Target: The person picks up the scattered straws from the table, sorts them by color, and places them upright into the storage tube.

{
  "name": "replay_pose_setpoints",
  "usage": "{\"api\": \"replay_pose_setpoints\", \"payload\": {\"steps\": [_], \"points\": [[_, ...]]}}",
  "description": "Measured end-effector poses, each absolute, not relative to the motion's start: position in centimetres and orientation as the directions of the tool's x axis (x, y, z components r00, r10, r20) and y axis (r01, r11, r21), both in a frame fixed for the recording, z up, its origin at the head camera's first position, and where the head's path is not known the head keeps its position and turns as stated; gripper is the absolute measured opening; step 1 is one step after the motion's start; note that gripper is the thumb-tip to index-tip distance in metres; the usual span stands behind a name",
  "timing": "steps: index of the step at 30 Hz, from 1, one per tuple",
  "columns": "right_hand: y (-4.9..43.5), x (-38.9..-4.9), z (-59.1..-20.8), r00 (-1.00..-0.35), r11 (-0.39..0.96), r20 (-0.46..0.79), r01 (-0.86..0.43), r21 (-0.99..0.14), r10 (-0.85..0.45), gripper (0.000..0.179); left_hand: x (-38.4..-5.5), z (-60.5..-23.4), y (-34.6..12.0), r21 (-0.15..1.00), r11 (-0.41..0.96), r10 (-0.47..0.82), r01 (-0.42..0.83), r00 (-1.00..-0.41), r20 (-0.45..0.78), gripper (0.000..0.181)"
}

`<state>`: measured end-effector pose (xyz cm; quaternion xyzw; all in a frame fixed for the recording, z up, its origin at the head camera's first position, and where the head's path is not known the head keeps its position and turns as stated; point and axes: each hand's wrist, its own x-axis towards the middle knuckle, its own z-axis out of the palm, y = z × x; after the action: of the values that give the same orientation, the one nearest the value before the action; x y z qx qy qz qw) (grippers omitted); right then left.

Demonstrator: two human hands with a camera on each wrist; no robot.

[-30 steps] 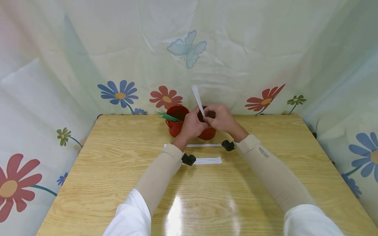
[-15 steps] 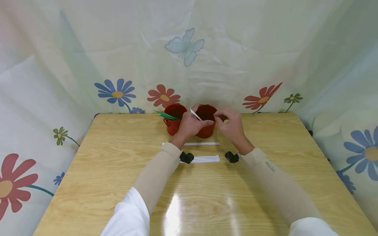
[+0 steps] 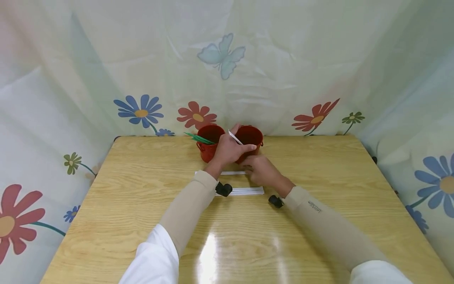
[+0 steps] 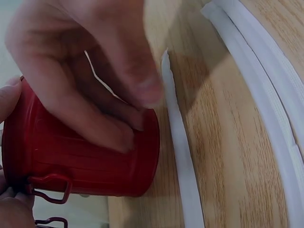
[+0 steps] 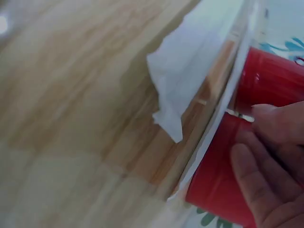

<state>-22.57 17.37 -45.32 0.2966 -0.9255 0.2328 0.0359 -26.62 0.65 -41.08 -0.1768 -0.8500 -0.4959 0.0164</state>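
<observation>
In the head view my left hand holds the right-hand red bucket at its rim, thumb along the near side. A white strip stands out beside that thumb, its lower end hidden. My right hand is low in front of the bucket, fingers loosely bent and pinching nothing visible. Just under its fingertips lies a single white strip on the table. The left wrist view shows the right hand blurred before the bucket, close to the strip.
Left of the held bucket stands another red bucket with green pointed pieces leaning over its rim. Nearer the person, several white strips lie together on the wooden table. A flower-printed cloth hangs right behind the buckets.
A second ago both hands worked together at the white strip, then upright above the bucket. The strip has since dropped lower, and the right hand has parted from it and come down toward the table strip.
</observation>
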Motion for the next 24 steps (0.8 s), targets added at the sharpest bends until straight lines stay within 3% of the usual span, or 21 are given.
{"api": "replay_pose_setpoints", "payload": {"steps": [5,10,16,24], "points": [[16.7,-23.0,-45.6,-0.777,0.724,0.089,-0.615,-0.312,-0.623,0.030,-26.6,-41.1,0.7,0.847,0.431,0.279,0.310,-0.939,0.202,0.083],[16.3,-22.9,-45.6,-0.745,0.724,0.040,-0.658,-0.207,-0.665,0.024,-26.6,-41.1,0.7,0.843,0.433,0.276,0.319,-0.937,0.212,0.078],[16.2,-22.2,-44.8,-0.720,0.722,-0.069,-0.683,-0.107,-0.691,0.015,-26.3,-41.1,0.5,0.853,0.445,0.258,0.273,-0.951,0.170,0.086],[18.3,-21.6,-42.9,-0.760,0.782,-0.187,-0.612,-0.118,-0.622,0.019,-26.4,-40.9,0.6,0.855,0.440,0.269,0.275,-0.949,0.167,0.090]]}}
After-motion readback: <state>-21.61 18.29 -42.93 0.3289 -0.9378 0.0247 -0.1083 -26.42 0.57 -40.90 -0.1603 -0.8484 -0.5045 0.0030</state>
